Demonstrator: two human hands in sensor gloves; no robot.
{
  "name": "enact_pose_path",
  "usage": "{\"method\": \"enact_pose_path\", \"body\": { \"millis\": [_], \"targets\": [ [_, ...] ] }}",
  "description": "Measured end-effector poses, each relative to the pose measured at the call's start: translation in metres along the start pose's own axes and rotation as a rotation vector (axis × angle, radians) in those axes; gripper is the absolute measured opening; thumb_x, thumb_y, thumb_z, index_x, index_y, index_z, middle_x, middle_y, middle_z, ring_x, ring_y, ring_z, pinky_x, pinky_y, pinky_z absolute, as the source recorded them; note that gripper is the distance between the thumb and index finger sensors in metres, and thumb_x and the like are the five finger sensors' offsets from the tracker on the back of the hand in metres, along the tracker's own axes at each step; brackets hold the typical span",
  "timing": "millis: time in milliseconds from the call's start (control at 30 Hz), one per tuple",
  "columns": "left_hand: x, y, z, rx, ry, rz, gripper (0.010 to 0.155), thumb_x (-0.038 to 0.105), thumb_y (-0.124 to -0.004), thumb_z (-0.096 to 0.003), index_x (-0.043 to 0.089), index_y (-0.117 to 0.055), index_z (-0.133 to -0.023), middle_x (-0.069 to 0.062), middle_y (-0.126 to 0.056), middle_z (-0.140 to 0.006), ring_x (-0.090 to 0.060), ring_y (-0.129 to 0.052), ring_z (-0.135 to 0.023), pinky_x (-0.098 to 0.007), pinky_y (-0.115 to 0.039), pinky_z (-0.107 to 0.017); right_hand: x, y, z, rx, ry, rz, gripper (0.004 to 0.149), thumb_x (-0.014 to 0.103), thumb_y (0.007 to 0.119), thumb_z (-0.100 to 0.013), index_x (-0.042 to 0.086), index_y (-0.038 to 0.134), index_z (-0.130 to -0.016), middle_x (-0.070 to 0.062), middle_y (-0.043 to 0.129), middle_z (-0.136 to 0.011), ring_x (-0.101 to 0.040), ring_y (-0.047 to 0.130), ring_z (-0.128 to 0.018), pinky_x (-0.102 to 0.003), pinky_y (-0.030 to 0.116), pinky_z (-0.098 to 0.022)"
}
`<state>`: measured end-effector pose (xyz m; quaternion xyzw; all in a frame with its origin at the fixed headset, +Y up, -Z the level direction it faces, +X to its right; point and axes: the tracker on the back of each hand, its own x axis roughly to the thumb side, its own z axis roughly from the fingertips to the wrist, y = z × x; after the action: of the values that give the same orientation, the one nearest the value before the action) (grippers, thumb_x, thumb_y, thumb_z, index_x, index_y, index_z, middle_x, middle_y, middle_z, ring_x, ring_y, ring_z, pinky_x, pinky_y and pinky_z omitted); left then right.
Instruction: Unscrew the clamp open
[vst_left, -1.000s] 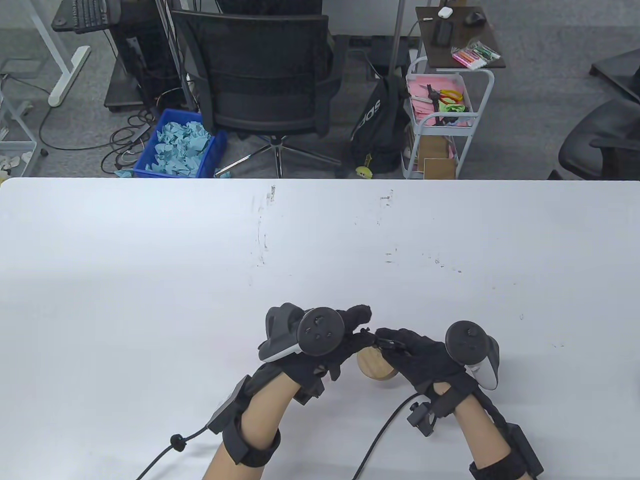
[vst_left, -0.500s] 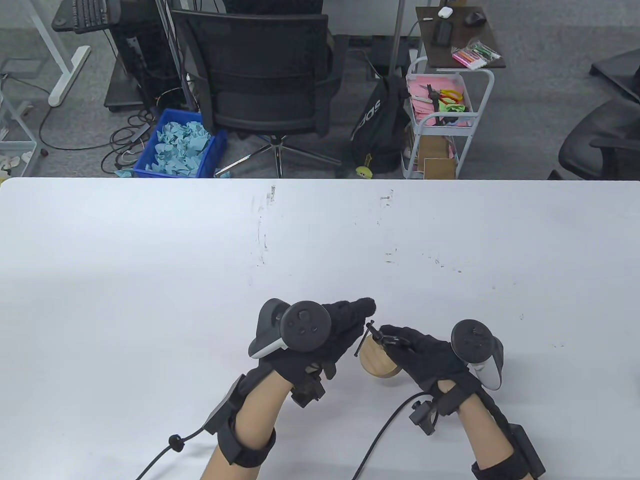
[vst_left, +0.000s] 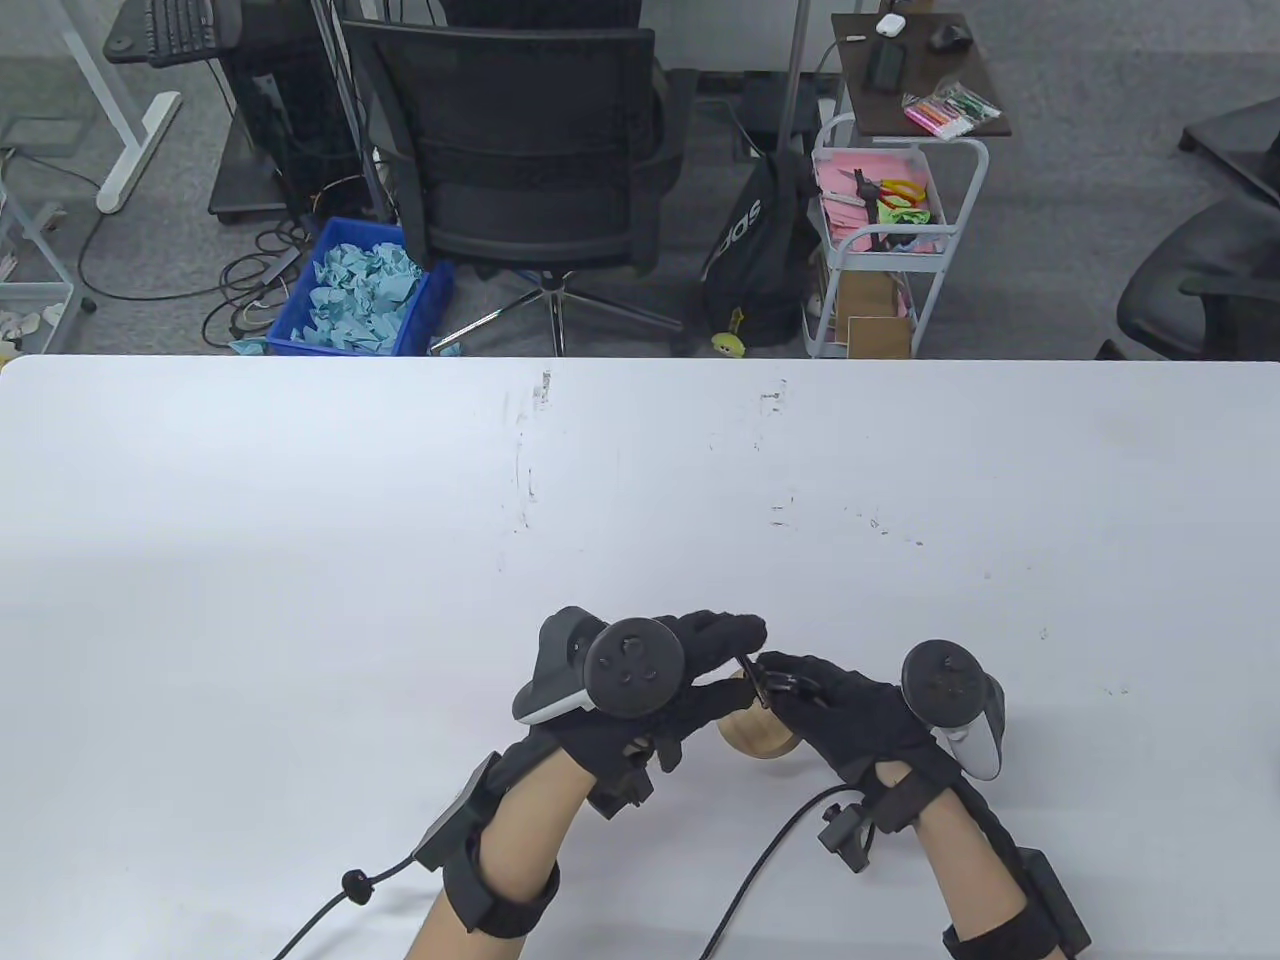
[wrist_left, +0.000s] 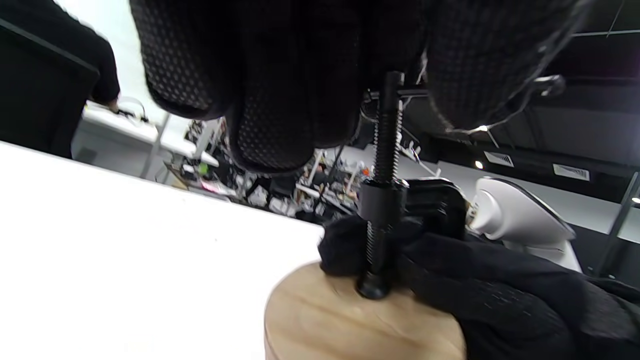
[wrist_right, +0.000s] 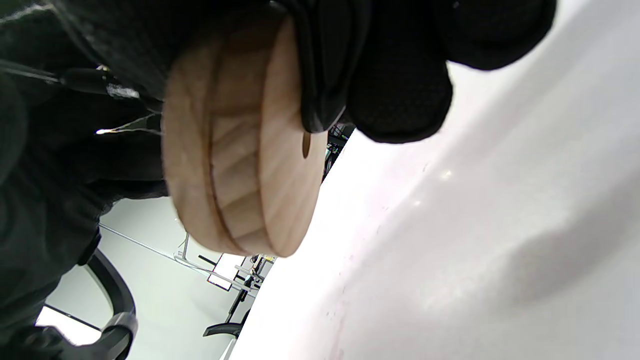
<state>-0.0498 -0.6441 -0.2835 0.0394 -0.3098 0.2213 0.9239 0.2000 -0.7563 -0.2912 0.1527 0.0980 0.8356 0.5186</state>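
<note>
A small black clamp is screwed onto a round wooden block held just above the white table. My right hand grips the clamp frame and the block. My left hand pinches the crossbar at the top of the screw. In the left wrist view the threaded screw runs from my left fingers through the frame down onto the wood. In the right wrist view my right fingers wrap the two-layered wooden block.
Both hands work near the table's front edge, at the middle. Beyond the far edge stand a black office chair, a blue bin of paper scraps and a white cart.
Half a second ago my left hand had drawn back left, leaving the screw's crossbar exposed. Now its fingers are back on the crossbar. The right hand and the block have hardly moved.
</note>
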Motion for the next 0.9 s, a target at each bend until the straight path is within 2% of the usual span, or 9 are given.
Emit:
{"method": "enact_pose_path", "body": {
  "millis": [100,167,233,333,433,567,700,800,900],
  "targets": [
    [0.001,-0.001,0.001,0.056,0.016,-0.035,0.052,0.06,-0.083,-0.0436,0.033,-0.085,-0.088,0.006,-0.101,-0.073,-0.012,-0.109,-0.046,-0.032,-0.089,-0.046,0.001,0.003,0.0,0.015,-0.007,-0.004,0.046,0.049,0.08,-0.043,0.04,0.08,-0.088,-0.015,0.073,-0.086,-0.017,0.095,-0.055,-0.049,0.073,-0.045],
    [0.0,-0.001,0.001,0.091,0.027,-0.04,0.045,0.06,-0.08,-0.0456,0.03,-0.091,-0.078,0.005,-0.104,-0.057,-0.008,-0.108,-0.032,-0.029,-0.091,-0.038,0.002,0.005,0.0,0.031,-0.019,0.014,0.046,0.049,0.08,-0.043,0.04,0.08,-0.088,-0.015,0.073,-0.086,-0.017,0.095,-0.054,-0.049,0.073,-0.044],
    [-0.003,-0.001,-0.001,0.052,0.051,-0.028,0.045,0.062,-0.078,-0.0455,0.025,-0.097,-0.062,0.003,-0.104,-0.035,-0.005,-0.104,-0.014,-0.027,-0.091,-0.026,0.004,0.008,0.0,0.052,-0.031,0.044,0.046,0.049,0.08,-0.043,0.039,0.081,-0.088,-0.015,0.074,-0.085,-0.017,0.095,-0.054,-0.05,0.073,-0.044],
    [-0.006,-0.001,-0.001,0.051,0.077,-0.073,0.045,0.062,-0.078,-0.046,0.022,-0.098,-0.052,0.005,-0.102,-0.024,-0.002,-0.099,-0.004,-0.024,-0.091,-0.019,0.006,0.012,-0.001,0.066,-0.021,0.064,0.046,0.049,0.08,-0.043,0.04,0.081,-0.087,-0.015,0.074,-0.085,-0.017,0.096,-0.053,-0.049,0.073,-0.044],
    [-0.006,-0.001,0.0,0.061,0.081,-0.073,0.045,0.062,-0.077,-0.0464,0.023,-0.099,-0.051,0.006,-0.101,-0.024,-0.002,-0.099,-0.004,-0.024,-0.091,-0.019,0.006,0.013,-0.001,0.073,-0.019,0.059,0.046,0.05,0.08,-0.043,0.04,0.081,-0.088,-0.014,0.074,-0.085,-0.016,0.096,-0.053,-0.049,0.074,-0.044],
    [-0.007,0.005,0.003,0.095,0.084,-0.049,0.052,0.066,-0.073,-0.0463,0.025,-0.094,-0.069,0.004,-0.104,-0.044,-0.005,-0.106,-0.022,-0.027,-0.092,-0.032,0.003,0.009,-0.001,0.055,-0.004,0.01,0.046,0.049,0.08,-0.043,0.04,0.081,-0.088,-0.015,0.074,-0.085,-0.016,0.096,-0.053,-0.049,0.074,-0.044],
    [-0.006,0.011,0.006,0.076,0.031,0.022,0.057,0.062,-0.076,-0.0475,0.034,-0.075,-0.097,0.006,-0.092,-0.088,-0.016,-0.103,-0.072,-0.039,-0.083,-0.062,0.0,0.005,0.0,0.034,0.006,-0.037,0.046,0.049,0.08,-0.043,0.04,0.08,-0.088,-0.014,0.073,-0.085,-0.016,0.096,-0.053,-0.049,0.073,-0.044],
    [-0.003,0.008,0.003,-0.004,-0.053,0.129,0.059,0.051,-0.083,-0.0482,0.038,-0.067,-0.104,0.005,-0.075,-0.109,-0.025,-0.078,-0.105,-0.049,-0.07,-0.076,-0.002,0.004,0.0,0.032,0.012,-0.075,0.046,0.049,0.08,-0.043,0.04,0.08,-0.088,-0.015,0.073,-0.086,-0.017,0.095,-0.054,-0.049,0.073,-0.044],
    [0.0,0.004,0.001,-0.059,-0.053,0.083,0.06,0.044,-0.086,-0.0477,0.04,-0.067,-0.104,0.008,-0.071,-0.113,-0.025,-0.065,-0.113,-0.05,-0.065,-0.08,-0.001,0.004,0.0,0.036,-0.003,-0.083,0.046,0.049,0.08,-0.043,0.04,0.081,-0.088,-0.014,0.073,-0.086,-0.017,0.095,-0.054,-0.049,0.073,-0.044]
  ]
}}
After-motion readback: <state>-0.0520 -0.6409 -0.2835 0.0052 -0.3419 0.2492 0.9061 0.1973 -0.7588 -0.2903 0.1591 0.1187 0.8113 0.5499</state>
